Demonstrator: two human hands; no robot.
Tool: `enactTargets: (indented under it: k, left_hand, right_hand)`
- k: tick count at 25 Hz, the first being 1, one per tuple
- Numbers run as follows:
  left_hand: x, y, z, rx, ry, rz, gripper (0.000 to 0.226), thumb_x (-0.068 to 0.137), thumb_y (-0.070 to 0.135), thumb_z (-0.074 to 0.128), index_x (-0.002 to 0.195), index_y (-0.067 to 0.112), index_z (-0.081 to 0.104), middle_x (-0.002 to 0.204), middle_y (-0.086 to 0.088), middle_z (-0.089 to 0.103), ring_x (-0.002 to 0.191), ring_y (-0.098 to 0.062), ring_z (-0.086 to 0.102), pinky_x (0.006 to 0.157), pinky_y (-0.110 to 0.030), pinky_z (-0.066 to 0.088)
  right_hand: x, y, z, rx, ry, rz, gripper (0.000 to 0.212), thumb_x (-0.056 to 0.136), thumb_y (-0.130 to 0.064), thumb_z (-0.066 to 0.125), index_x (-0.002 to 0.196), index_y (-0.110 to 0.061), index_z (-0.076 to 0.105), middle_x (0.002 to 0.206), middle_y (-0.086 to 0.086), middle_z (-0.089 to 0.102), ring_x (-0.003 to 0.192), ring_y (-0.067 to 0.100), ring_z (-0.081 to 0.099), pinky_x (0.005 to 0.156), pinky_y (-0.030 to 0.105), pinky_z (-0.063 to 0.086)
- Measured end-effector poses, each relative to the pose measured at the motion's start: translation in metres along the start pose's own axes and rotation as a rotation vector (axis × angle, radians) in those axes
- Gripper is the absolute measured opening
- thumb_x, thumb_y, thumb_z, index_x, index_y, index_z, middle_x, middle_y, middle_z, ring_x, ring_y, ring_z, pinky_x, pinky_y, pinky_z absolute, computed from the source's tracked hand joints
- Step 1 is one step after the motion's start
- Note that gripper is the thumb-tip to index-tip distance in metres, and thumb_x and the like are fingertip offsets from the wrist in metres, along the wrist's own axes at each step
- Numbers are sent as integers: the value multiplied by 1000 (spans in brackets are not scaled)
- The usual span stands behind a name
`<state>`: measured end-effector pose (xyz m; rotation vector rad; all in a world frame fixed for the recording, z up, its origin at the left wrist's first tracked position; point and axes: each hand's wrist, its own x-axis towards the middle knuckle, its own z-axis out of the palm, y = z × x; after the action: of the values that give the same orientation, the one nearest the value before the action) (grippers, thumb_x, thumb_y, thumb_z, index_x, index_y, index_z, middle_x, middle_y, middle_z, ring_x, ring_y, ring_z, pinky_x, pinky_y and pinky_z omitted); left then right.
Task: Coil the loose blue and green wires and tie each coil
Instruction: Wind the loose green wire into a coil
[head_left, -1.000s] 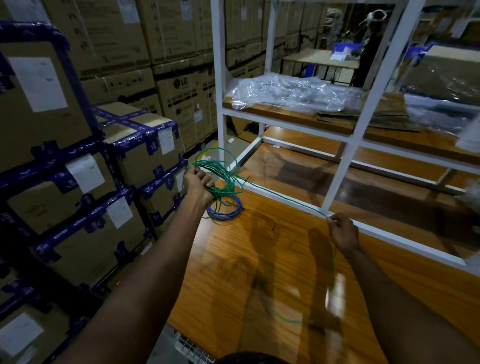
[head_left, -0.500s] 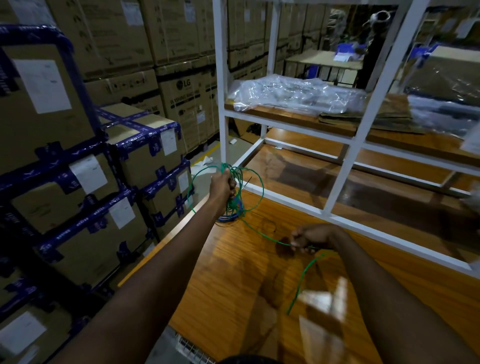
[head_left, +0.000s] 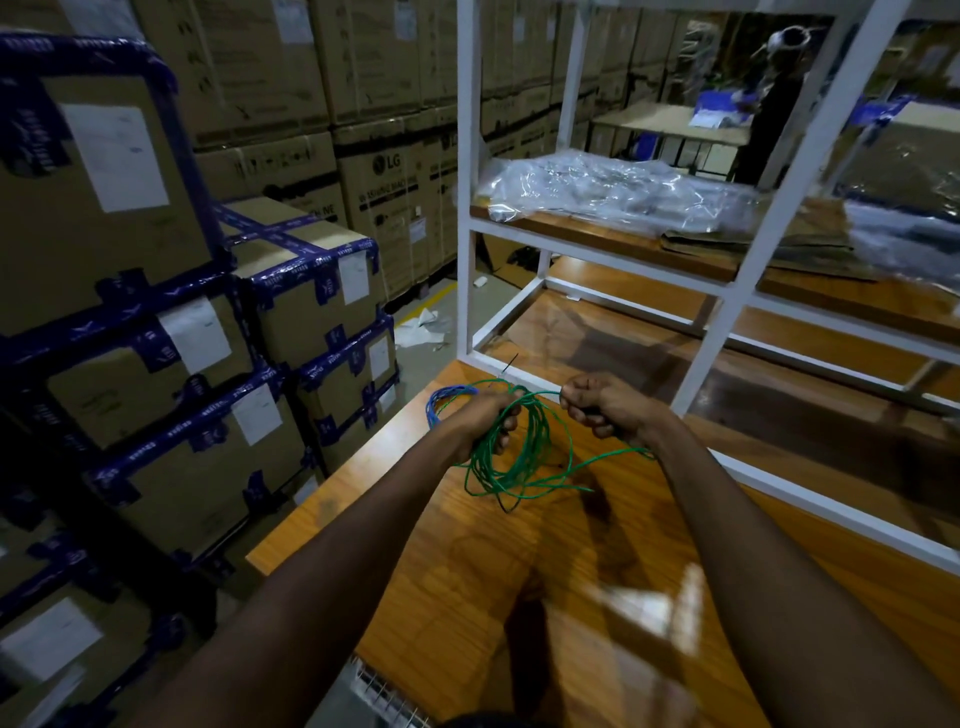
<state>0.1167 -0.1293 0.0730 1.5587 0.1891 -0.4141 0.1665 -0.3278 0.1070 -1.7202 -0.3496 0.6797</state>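
Note:
A loose coil of green wire hangs over the wooden table, several loops wide. My left hand grips the coil at its top left. My right hand is curled round the free strand, which runs from the coil's top into its fist and trails out below to the right, with the wire's tail crossing under the coil. A blue wire coil lies on the table's far left corner, just behind my left hand. A black cable tie lies beyond it by the rack post.
A white metal rack stands at the table's far side, its shelves holding clear plastic wrap and flattened cardboard. Stacked cartons with blue tape fill the left. A person stands far back at another table.
My right hand has come up and in from the table's middle to the coil's top right, bringing the strand with it. My left hand has lowered, and the coil now hangs nearer to me.

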Motion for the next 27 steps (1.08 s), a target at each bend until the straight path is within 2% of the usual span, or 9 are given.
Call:
enactTargets:
  k: [3, 7, 10, 12, 15, 19, 23, 27]
  left_hand:
    - [-2, 2, -2, -12, -105, -60, 36, 101, 31, 36, 66, 21, 37, 47, 10, 30, 33, -7, 23, 38, -18, 19]
    - [-4, 5, -10, -197, -271, -160, 45, 101, 49, 32, 70, 17, 41, 47, 10, 26, 31, -3, 18, 32, -14, 11]
    - [-4, 7, -21, -259, -306, -129, 41, 102, 42, 32, 68, 19, 35, 45, 11, 27, 30, 0, 20, 33, -14, 8]
    - [-5, 10, -33, -335, -234, -72, 39, 104, 34, 30, 67, 20, 31, 43, 11, 27, 30, 0, 20, 32, -14, 9]
    - [-2, 11, -54, -585, -85, -5, 41, 105, 34, 27, 67, 21, 29, 39, 8, 27, 27, -2, 21, 27, -14, 13]
    - [11, 7, -75, -902, 179, 82, 41, 105, 31, 28, 66, 20, 31, 35, 4, 26, 24, -4, 21, 25, -14, 16]
    - [23, 3, -79, -1002, 398, 156, 41, 104, 30, 28, 64, 21, 29, 32, 7, 25, 23, -4, 18, 24, -14, 15]
    - [29, 2, -73, -937, 502, 164, 41, 104, 34, 28, 65, 22, 28, 33, 8, 24, 24, -3, 18, 25, -14, 14]
  right_hand:
    - [0, 0, 1, -49, 93, -12, 26, 98, -23, 50, 75, -12, 57, 51, -2, 45, 36, 4, 22, 37, 12, 14]
    - [3, 4, 2, -188, 172, -31, 24, 96, -24, 54, 75, -14, 60, 51, -2, 44, 40, 8, 22, 42, 15, 15]
    - [4, 16, 0, -239, 247, -45, 27, 94, -25, 59, 67, -17, 61, 52, 0, 41, 41, 10, 22, 45, 17, 16]
    - [0, 30, -8, -246, 299, -33, 28, 94, -25, 58, 68, -16, 60, 53, 0, 40, 38, 9, 23, 44, 17, 17]
    - [-10, 59, -24, -249, 351, 5, 26, 96, -24, 54, 73, -12, 59, 58, 3, 40, 35, 7, 24, 41, 18, 19]
    - [-25, 94, -39, -182, 414, 145, 22, 97, -17, 53, 75, -14, 51, 60, 4, 38, 39, 10, 24, 39, 19, 19]
    - [-24, 102, -41, -6, 315, 213, 18, 94, 1, 42, 86, -12, 52, 72, 12, 52, 40, 11, 28, 38, 17, 24]
    - [-22, 88, -37, 78, 91, 265, 28, 95, 3, 40, 96, -2, 67, 94, 17, 70, 49, 17, 55, 43, 24, 44]
